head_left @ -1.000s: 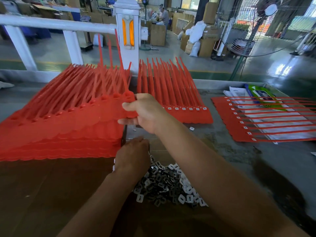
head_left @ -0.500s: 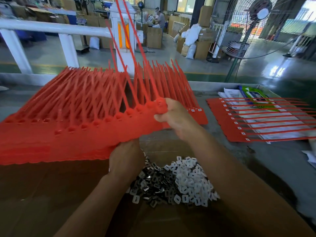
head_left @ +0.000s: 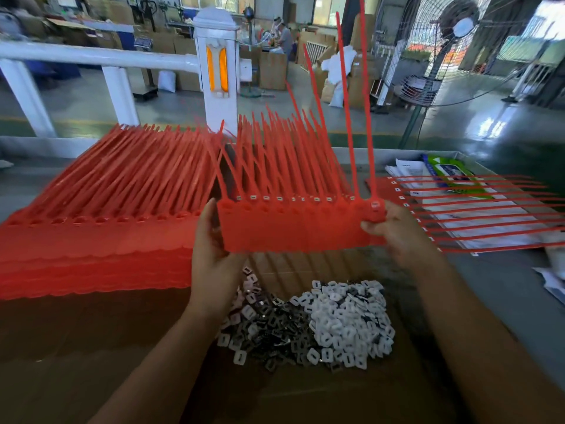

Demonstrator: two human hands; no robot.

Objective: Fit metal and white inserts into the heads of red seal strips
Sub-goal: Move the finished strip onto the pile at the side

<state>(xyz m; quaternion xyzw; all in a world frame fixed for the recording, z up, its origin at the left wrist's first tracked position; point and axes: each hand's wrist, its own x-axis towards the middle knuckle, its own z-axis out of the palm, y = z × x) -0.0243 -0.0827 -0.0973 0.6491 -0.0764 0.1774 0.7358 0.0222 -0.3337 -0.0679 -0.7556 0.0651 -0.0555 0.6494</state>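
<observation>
Head view: a joined row of red plastic seal strips is held up mid-frame, its thin tails rising toward 12 o'clock. The left hand grips its 9 o'clock edge; the right hand pinches the 3 o'clock end. It looks light, thin and floppy, so the flat tag band at both ends is probably the surest hold, not the whippy tails. A heap of dark metal and white plastic inserts lies at 6 o'clock.
</observation>
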